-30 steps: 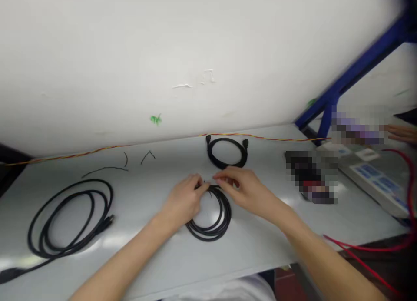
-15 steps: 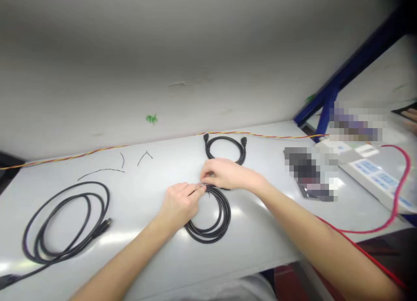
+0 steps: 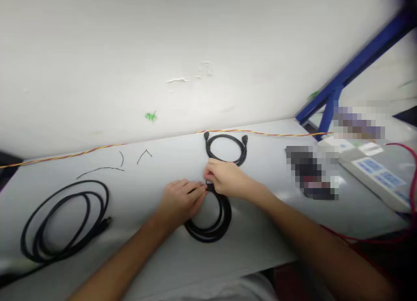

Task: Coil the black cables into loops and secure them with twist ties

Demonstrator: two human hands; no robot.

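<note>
Three coiled black cables on the tabletop (image 3: 254,240): a back coil (image 3: 224,136), a middle coil (image 3: 224,218) and a left coil (image 3: 81,182). Two hands in view. Three short black wire scraps (image 3: 99,169) between the left coil and the back coil, the other two a small curved piece (image 3: 121,158) and a small bent piece (image 3: 143,155). One red-and-yellow twisted wire (image 3: 260,132) along the join of tabletop and white wall (image 3: 195,40). One red wire (image 3: 413,162) at far right, one blue metal frame (image 3: 358,62) above it, one grey panel (image 3: 371,179) with blue labels, and two pixelated objects, (image 3: 309,170) and (image 3: 358,123), too blurred to name.

Middle coil: several tight, glossy black loops, lying flat, near the tabletop's front edge, directly in front of the back coil and almost touching it. Shape nearly round, slightly longer front to back, that long axis running from the hands toward the person. Top of the loops gathered into a narrow bunch pointing at the back coil.

Right hand (image 3: 226,177) curled, pinching that bunch between thumb and fingers, the pinched part hidden. Left hand (image 3: 182,201) flatter, fingers together, tips against the bunch from the left; whether pinching, impossible to tell.
</note>
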